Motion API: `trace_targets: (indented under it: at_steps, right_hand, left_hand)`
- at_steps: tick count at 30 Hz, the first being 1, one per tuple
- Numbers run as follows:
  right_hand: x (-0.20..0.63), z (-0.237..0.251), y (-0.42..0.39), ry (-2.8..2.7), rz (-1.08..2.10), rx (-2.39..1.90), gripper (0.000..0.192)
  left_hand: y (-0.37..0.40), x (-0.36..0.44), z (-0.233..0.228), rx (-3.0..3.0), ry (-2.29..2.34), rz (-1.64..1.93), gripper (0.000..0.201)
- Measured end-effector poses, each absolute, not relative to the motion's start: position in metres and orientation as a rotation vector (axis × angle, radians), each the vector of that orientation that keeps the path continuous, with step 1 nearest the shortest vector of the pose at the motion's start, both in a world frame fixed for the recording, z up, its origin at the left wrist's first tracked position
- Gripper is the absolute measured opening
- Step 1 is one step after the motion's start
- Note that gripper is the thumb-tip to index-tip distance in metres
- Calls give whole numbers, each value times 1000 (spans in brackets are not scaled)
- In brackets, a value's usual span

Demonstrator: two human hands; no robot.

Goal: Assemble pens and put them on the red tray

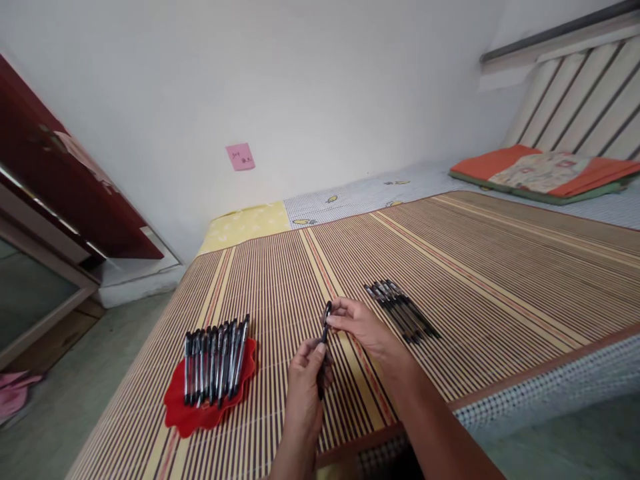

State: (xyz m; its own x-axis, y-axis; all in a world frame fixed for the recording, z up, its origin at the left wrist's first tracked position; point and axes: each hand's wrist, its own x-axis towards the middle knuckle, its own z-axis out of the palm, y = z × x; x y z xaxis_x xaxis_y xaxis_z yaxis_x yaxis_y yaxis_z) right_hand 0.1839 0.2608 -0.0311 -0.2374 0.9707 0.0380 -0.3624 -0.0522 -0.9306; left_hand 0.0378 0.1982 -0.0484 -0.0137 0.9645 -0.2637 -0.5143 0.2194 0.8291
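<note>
1. A black pen (324,347) sits at lower centre of the frame, over the bed mat (500,267), held by both hands.
2. The left hand (305,387) pinches its lower barrel; the right hand (363,327) pinches the top end, probably so the two ends can be worked against each other.
3. A red tray (200,413) at lower left holds a neat row of pens (215,360).
4. A loose bundle (403,310) lies on the mat just right of the right hand.

The single head-worn camera is looking forward and down from close above the striped brown bamboo mat (450,267) on the bed, facing the plain white wall (300,87) beyond.
</note>
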Motion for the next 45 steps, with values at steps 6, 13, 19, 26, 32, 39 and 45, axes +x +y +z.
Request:
trace_targets:
  at_steps: [6,13,19,26,32,39,45]
  right_hand:
    - [181,-32,260,-1142,1586,-800,31]
    - [178,-34,259,-1188,1602,-791,30]
    - [177,-32,257,-1215,1594,-830,33]
    - [174,-39,258,-1337,1540,-859,36]
    - [173,-47,258,-1283,1572,-894,41]
    - [178,-54,266,-1246,1500,-974,49]
    - [185,-61,270,-1343,1454,-1055,40]
  left_hand:
    - [197,38,-44,574,912,1325,46]
    - [198,36,-47,622,881,1353,42]
    - [196,38,-45,623,843,1377,42]
    - [195,39,-47,590,806,1413,45]
    - [200,34,-53,739,850,1335,45]
    - [197,-1,-27,818,1069,1371,40]
    - [188,-105,-7,826,1495,1554,50]
